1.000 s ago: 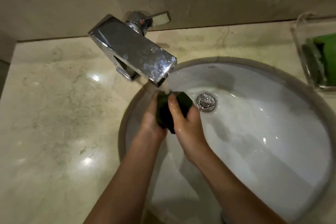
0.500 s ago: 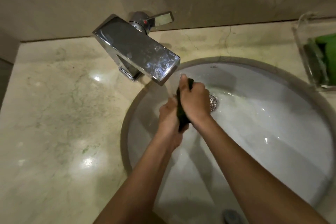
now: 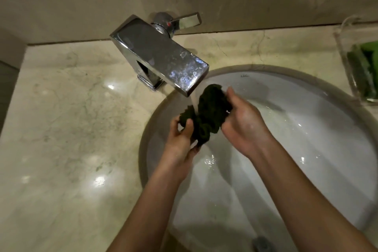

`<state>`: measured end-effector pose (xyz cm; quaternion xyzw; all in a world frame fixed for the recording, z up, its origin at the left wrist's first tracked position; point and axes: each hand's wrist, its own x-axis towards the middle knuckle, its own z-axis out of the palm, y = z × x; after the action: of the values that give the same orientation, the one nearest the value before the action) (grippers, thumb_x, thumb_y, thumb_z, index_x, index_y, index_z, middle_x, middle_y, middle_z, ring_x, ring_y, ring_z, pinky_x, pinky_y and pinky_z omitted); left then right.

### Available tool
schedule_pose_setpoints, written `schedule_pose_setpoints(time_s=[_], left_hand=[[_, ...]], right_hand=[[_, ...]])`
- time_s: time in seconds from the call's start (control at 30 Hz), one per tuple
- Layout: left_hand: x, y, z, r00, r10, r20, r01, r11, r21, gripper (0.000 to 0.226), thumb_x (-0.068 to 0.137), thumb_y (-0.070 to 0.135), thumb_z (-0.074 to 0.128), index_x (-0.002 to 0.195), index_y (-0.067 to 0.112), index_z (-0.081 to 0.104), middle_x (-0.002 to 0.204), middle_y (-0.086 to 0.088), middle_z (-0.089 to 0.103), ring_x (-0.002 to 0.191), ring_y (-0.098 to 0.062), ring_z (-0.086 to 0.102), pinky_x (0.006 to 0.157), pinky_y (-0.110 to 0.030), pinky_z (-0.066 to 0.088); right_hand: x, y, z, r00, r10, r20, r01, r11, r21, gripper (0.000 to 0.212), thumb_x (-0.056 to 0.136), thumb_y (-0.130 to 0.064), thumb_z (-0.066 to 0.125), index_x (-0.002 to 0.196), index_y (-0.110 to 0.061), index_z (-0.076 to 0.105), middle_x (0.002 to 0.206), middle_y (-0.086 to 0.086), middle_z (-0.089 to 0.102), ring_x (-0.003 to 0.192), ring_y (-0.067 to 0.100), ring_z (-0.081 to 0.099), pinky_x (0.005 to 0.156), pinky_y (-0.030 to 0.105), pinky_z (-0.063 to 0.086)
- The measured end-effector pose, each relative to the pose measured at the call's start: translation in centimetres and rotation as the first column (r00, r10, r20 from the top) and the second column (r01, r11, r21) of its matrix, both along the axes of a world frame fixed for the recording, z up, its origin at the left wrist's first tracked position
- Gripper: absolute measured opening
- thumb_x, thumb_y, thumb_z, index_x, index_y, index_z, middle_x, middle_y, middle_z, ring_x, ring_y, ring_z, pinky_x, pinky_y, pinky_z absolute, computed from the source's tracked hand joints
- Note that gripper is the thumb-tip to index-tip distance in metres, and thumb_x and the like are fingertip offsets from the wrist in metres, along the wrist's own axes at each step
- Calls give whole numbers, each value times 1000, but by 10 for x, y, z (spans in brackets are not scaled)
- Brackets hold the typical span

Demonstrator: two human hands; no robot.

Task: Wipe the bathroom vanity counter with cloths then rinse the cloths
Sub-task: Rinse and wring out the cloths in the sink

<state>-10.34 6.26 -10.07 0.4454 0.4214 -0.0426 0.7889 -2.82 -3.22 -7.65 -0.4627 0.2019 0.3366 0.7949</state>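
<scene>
A dark green wet cloth (image 3: 211, 111) hangs bunched between both hands over the white sink basin (image 3: 306, 149), just below the spout of the chrome faucet (image 3: 161, 57). My left hand (image 3: 181, 139) pinches the cloth's lower left end with thumb and fingers. My right hand (image 3: 242, 122) grips the upper right part, fingers curled round it. Water runs from the spout beside the cloth and splashes in the basin. The drain is hidden behind my hands.
The marble vanity counter (image 3: 71, 139) spreads to the left and behind the sink. A clear tray (image 3: 347, 63) at the right edge holds green cloths (image 3: 366, 67). The faucet lever (image 3: 184, 20) points right near the back wall.
The hands have pulled apart from a tight wringing grip. The cloth has opened from a twisted roll into a loose bunch and sits a little higher, closer to the spout.
</scene>
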Motion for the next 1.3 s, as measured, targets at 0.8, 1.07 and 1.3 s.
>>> schedule_pose_setpoints(time_s=[0.8, 1.07, 1.3], left_hand=[[27, -6, -11, 968, 241, -72, -251, 942, -223, 35, 93, 34, 45, 63, 17, 49, 47, 1, 50, 42, -12, 50, 42, -15, 39], [10, -21, -17, 994, 15, 104, -24, 996, 89, 31, 100, 33, 38, 107, 18, 64, 97, -7, 69, 88, -19, 67, 67, -33, 53], [-7, -17, 1, 948, -88, 307, 26, 980, 199, 10, 100, 17, 42, 105, 24, 48, 107, -1, 64, 100, -14, 64, 72, -31, 53]], right_hand=[[-49, 25, -10, 480, 799, 362, 207, 298, -932, 46, 96, -36, 28, 96, -6, 63, 83, 26, 65, 79, 42, 61, 63, 39, 41], [-22, 16, -30, 787, 449, 423, -67, 743, -665, 31, 99, -32, 38, 88, -9, 55, 75, 3, 58, 78, 21, 57, 72, 34, 42], [-23, 21, -21, 934, 47, 353, 110, 905, -410, 14, 93, -23, 55, 101, -11, 57, 90, 0, 67, 85, 14, 65, 74, 28, 54]])
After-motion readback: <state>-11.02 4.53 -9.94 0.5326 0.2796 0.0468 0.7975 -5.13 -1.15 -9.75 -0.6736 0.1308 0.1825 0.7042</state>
